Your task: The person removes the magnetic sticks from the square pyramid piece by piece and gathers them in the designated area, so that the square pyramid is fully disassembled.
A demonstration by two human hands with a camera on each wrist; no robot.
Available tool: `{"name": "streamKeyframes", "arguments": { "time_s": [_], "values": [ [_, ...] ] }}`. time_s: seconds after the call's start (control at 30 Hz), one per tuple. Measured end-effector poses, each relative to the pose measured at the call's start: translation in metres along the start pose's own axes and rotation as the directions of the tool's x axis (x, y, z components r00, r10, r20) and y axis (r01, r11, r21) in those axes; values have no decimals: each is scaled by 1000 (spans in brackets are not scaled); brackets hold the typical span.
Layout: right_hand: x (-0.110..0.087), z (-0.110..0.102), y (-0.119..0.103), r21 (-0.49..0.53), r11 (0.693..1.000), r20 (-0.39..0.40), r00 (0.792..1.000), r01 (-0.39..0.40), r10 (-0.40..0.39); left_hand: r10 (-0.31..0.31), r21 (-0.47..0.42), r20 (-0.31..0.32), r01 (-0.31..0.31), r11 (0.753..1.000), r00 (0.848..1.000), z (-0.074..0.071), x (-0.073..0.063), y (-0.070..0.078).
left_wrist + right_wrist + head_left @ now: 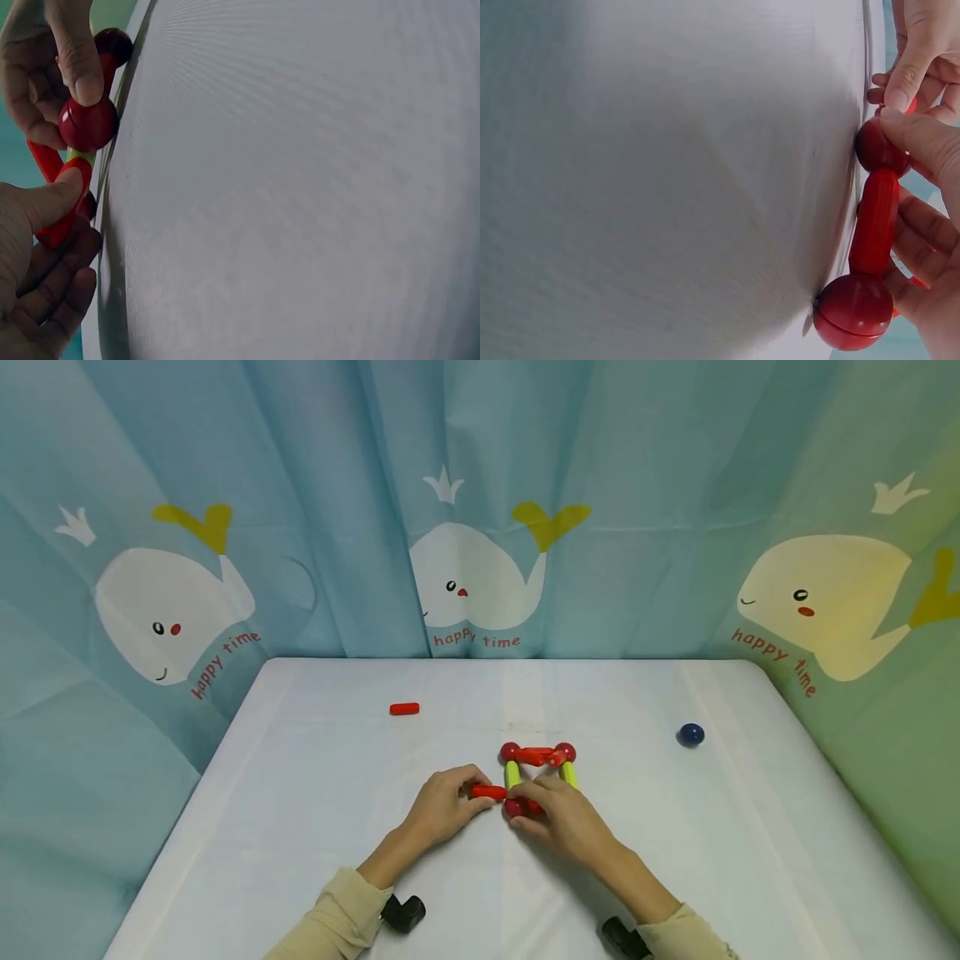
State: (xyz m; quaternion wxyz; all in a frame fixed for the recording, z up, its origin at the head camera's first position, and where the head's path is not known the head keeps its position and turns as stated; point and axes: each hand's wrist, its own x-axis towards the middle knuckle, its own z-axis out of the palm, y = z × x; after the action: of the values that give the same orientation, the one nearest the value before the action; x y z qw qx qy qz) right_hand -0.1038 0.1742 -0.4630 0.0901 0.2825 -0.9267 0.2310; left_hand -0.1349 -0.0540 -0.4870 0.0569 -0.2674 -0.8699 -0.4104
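Note:
My left hand (444,806) pinches a short red rod (489,792) between thumb and fingers. Its inner end is at or very near a dark red ball (514,808); I cannot tell whether they touch. My right hand (566,818) grips that ball, thumb pressed on it in the right wrist view. The ball belongs to a frame of balls and rods: yellow-green rods (512,774) run back to two far red balls (510,752), with red rods (532,757) between these. In the right wrist view, another red rod (875,225) joins the held ball to a near-corner ball (853,311).
A loose red rod (404,709) lies at the back left of the white table (300,827). A dark blue ball (690,735) is at the right. Behind the table hangs a blue-green curtain (645,460) with whale prints. Black wrist devices (403,913) sit at both cuffs.

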Motion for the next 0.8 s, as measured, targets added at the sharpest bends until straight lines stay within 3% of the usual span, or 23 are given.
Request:
{"name": "streamKeyframes", "arguments": {
  "time_s": [0.33,0.6,0.8],
  "values": [
    [-1,1,1,3,1000,-16,1000,-6,6,-51,-22,-43,50,999,998,-10,-2,-16],
    [-2,3,1,13,1000,-32,999,5,-5,-157,-41,-93,154,987,983,-35,0,-30],
    [-4,5,2,24,1000,-38,999,0,1,-167,-24,-135,165,986,977,-60,5,-45]
  ]
}}
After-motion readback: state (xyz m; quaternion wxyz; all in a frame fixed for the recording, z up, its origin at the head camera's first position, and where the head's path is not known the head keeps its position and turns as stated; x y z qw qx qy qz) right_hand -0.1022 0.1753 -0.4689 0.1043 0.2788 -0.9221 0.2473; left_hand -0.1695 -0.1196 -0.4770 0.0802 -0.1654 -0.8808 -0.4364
